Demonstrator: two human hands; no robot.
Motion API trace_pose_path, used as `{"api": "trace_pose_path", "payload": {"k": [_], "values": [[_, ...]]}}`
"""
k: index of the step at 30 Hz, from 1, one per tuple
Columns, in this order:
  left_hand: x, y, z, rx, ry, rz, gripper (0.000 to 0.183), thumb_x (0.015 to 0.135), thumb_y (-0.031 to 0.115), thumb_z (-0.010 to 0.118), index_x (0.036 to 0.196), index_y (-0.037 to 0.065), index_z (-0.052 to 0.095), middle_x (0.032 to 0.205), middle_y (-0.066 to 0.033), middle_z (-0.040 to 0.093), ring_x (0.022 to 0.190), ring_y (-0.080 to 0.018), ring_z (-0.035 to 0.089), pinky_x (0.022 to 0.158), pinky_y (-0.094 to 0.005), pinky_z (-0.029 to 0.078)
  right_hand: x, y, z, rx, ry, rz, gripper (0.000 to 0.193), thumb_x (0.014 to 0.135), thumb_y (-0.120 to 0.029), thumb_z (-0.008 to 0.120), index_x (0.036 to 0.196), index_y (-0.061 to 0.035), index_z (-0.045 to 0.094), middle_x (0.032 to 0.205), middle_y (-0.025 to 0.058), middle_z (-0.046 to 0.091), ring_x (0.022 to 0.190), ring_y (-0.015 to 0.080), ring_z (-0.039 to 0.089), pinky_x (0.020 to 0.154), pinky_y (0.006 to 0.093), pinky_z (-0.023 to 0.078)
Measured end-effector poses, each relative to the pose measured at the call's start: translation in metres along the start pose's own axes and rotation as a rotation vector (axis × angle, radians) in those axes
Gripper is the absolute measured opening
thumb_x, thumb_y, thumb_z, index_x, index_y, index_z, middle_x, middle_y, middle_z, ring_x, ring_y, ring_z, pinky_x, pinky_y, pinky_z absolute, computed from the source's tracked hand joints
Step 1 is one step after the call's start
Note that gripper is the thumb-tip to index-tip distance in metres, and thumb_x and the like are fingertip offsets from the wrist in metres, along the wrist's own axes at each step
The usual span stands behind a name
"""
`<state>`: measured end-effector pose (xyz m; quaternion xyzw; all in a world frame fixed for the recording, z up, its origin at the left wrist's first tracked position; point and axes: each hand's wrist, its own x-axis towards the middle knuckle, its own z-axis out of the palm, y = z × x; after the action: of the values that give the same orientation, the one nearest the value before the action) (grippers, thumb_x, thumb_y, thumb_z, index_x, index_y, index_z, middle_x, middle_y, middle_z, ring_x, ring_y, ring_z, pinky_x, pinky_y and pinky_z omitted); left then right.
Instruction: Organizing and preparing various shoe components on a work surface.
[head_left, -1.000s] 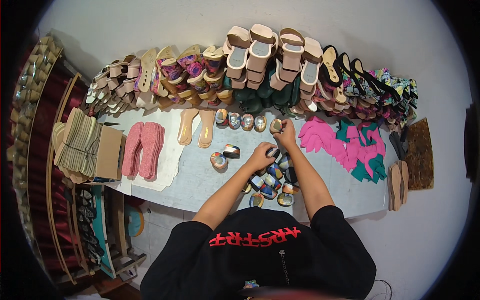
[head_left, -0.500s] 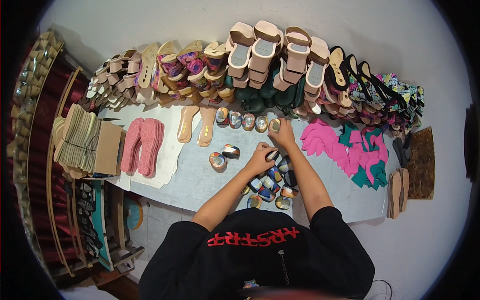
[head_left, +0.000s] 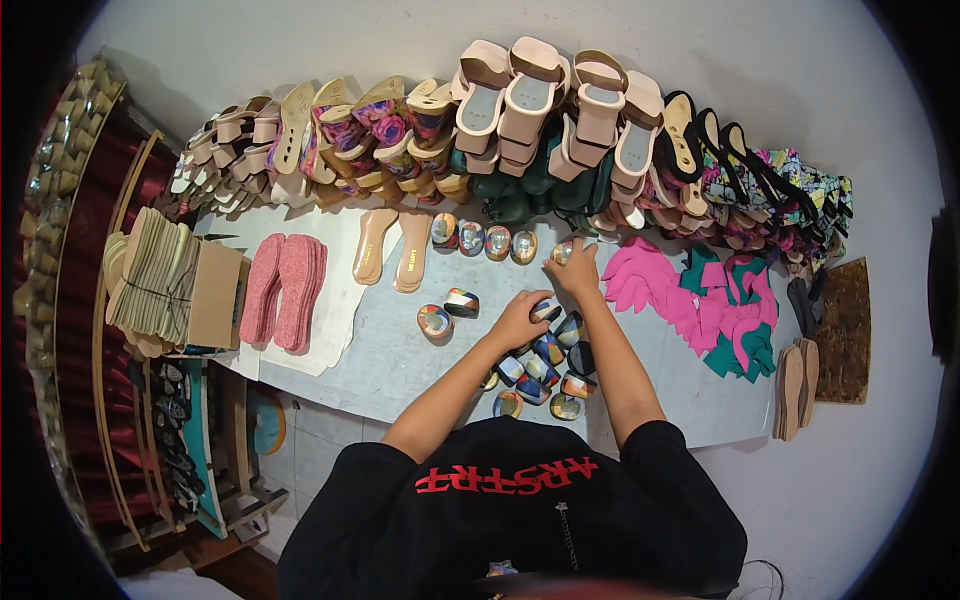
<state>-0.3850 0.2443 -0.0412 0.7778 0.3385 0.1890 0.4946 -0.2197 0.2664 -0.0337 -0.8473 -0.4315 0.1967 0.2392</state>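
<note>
My right hand is closed around a multicoloured patchwork shoe heel at the right end of a row of similar heels. Nearer to me, my left hand has its fingers around another patchwork heel, at the upper edge of a loose cluster of heels. Some of the cluster is hidden behind my right forearm. Two more heels stand apart, left of my left hand. A pair of tan insoles lies left of the row.
Finished sandals are piled along the wall at the back. Pink cut pieces and green ones lie at right. Pink speckled soles and a tied stack of soles sit at left. Beyond the table's right edge stands a brown board.
My right hand has shifted slightly right with its heel, away from the row. The heel in my left hand has turned and shows more of its coloured pattern.
</note>
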Motion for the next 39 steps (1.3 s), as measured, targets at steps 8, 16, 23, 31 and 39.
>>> {"api": "trace_pose_path", "payload": {"k": [8, 16, 23, 31, 39], "values": [[0.015, -0.006, -0.008, 0.261, 0.311, 0.06, 0.053, 0.063, 0.01, 0.065, 0.112, 0.005, 0.045, 0.113, -0.0154, 0.044, 0.106, -0.0324, 0.04, 0.088, -0.0392, 0.035, 0.026, 0.014, 0.016, -0.045, -0.21, -0.443, 0.074, 0.058, -0.001, 0.062, 0.125, -0.0158, 0.034, 0.114, 0.0168, 0.045, 0.103, 0.0384, 0.041, 0.088, 0.0423, 0.034], [0.062, 0.007, -0.049, 0.672, 0.356, 0.021, 0.067, 0.056, 0.013, 0.072, 0.117, 0.011, 0.044, 0.123, -0.0047, 0.04, 0.112, -0.0278, 0.035, 0.088, -0.0446, 0.03, 0.022, 0.012, 0.02, 0.099, -0.099, -0.463, 0.079, 0.052, -0.009, 0.07, 0.123, -0.0031, 0.035, 0.11, 0.0182, 0.046, 0.102, 0.0352, 0.042, 0.089, 0.0388, 0.032], [0.079, -0.016, -0.049, 0.83, 0.326, 0.134, 0.059, 0.058, 0.015, 0.07, 0.113, 0.017, 0.049, 0.114, 0.0019, 0.048, 0.111, -0.0236, 0.037, 0.085, -0.044, 0.028, 0.018, 0.011, 0.024, 0.08, -0.019, -0.458, 0.074, 0.051, -0.012, 0.072, 0.117, -0.0006, 0.042, 0.109, 0.0188, 0.047, 0.101, 0.0354, 0.044, 0.088, 0.0393, 0.033], [0.079, -0.018, -0.052, 0.865, 0.288, 0.17, 0.053, 0.06, 0.014, 0.069, 0.11, 0.018, 0.052, 0.112, 0.0026, 0.049, 0.11, -0.0234, 0.038, 0.087, -0.0452, 0.026, 0.018, 0.009, 0.021, 0.076, -0.03, -0.443, 0.071, 0.055, -0.01, 0.072, 0.117, -0.0005, 0.04, 0.112, 0.0172, 0.046, 0.103, 0.0369, 0.041, 0.089, 0.0385, 0.033], [0.059, 0.016, -0.049, 0.626, 0.384, 0.07, 0.041, 0.065, 0.01, 0.064, 0.104, 0.016, 0.055, 0.108, -0.0042, 0.051, 0.109, -0.0276, 0.039, 0.087, -0.0459, 0.029, 0.005, 0.013, -0.002, 0.065, 0.019, -0.285, 0.064, 0.062, -0.03, 0.07, 0.114, -0.0011, 0.045, 0.111, 0.0187, 0.048, 0.104, 0.037, 0.043, 0.086, 0.0395, 0.038]]}}
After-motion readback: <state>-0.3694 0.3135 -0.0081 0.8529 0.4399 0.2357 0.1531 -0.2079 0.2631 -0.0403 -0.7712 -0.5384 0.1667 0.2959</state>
